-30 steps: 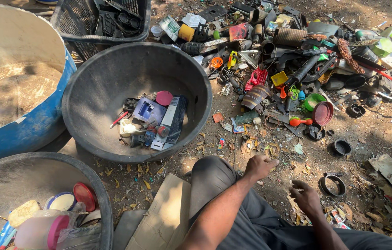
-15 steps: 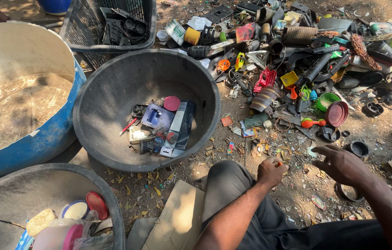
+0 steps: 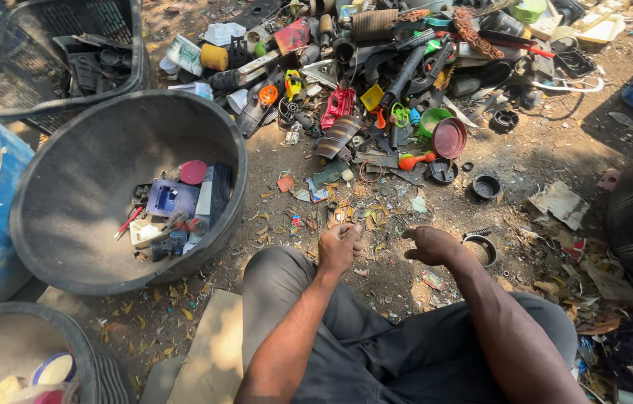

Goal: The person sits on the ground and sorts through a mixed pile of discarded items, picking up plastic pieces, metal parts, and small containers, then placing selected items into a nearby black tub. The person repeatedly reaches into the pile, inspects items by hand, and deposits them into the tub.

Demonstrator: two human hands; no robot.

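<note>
- Left hand (image 3: 340, 247) drawn back from its earlier spot to just above the knee, fingers curled together, perhaps pinching a tiny scrap; too small to tell.
- Right hand (image 3: 430, 244) pulled in closer to the left since half a second ago, fingers bunched and pointing down over the littered ground (image 3: 391, 280), grip unclear.
- One black ring (image 3: 480, 249) just right of the right hand, partly hidden by it.
- One black tub (image 3: 99, 150) well left, holding mixed plastic scraps.
</note>
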